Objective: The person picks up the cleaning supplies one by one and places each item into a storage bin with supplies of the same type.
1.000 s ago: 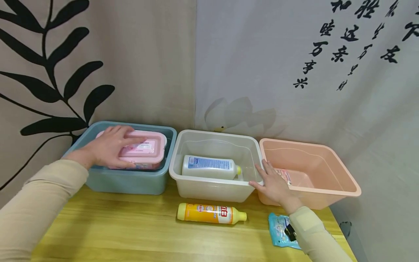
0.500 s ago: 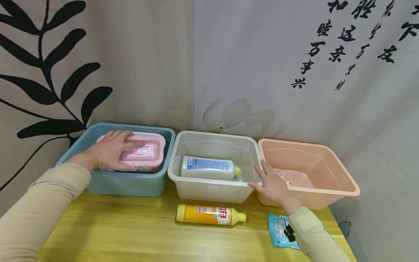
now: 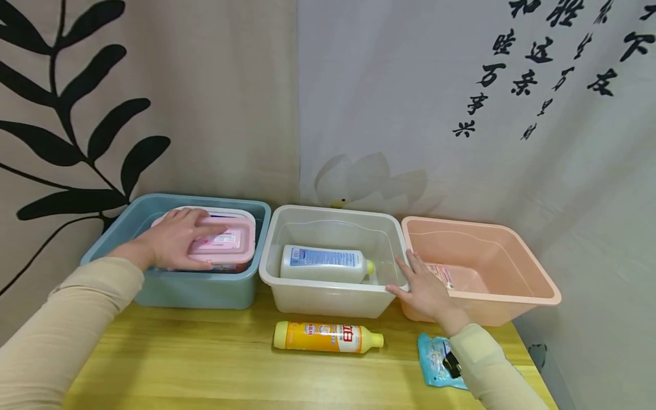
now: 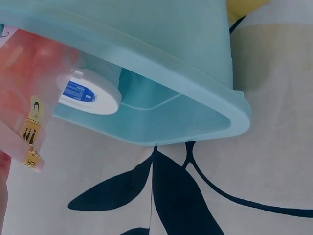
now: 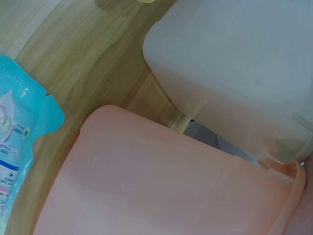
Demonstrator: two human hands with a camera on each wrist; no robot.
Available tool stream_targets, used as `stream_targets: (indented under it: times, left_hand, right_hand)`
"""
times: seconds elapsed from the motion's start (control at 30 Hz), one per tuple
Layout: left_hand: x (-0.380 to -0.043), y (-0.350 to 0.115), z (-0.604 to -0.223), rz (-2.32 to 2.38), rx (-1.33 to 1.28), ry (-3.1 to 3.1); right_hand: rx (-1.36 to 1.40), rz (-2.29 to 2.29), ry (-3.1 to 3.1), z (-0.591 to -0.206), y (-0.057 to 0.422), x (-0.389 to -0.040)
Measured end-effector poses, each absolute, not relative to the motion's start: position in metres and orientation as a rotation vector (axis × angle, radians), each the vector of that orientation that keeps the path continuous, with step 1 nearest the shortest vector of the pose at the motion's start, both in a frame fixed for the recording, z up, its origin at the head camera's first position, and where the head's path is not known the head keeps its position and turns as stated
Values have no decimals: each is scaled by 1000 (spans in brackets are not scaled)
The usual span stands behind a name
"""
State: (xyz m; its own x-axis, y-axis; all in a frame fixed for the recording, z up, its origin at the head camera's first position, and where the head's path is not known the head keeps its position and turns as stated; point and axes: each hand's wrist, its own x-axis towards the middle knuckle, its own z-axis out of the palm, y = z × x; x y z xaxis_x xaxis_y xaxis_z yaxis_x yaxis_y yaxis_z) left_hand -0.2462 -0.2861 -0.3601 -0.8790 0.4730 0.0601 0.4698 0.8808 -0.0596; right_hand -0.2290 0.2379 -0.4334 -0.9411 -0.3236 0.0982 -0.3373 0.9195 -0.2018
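In the head view, my left hand (image 3: 176,239) grips a pink plastic box (image 3: 230,242) with a printed label from above, at the blue bin (image 3: 200,290). The left wrist view shows the pink box (image 4: 34,78) beside a white bottle (image 4: 100,93) with a blue label inside that bin; part of the bottle is hidden. My right hand (image 3: 425,290), fingers spread, touches the near right corner of the white bin (image 3: 328,299) and reaches across the edge of the peach bin (image 3: 502,310). The right wrist view shows the outsides of both bins, with little of the hand.
A white bottle (image 3: 323,265) with a yellow cap lies in the white bin. A small printed packet (image 3: 442,275) is in the peach bin. In front lie a yellow bottle (image 3: 325,337) and a blue packet (image 3: 433,361) on the wooden table (image 3: 230,370). A curtain hangs behind.
The head view has shifted slightly. The pink box in my left hand has moved a little toward me, showing more of the white item behind it. My right hand stays at the bin's corner.
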Motion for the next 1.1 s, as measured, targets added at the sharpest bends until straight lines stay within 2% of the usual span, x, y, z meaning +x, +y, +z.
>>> stream_targets:
  times: [1.1]
  left_hand:
    - [-252,-281,-366,92,-713,-3055]
  right_hand:
    - [519,343,-3013,-434,239,-231]
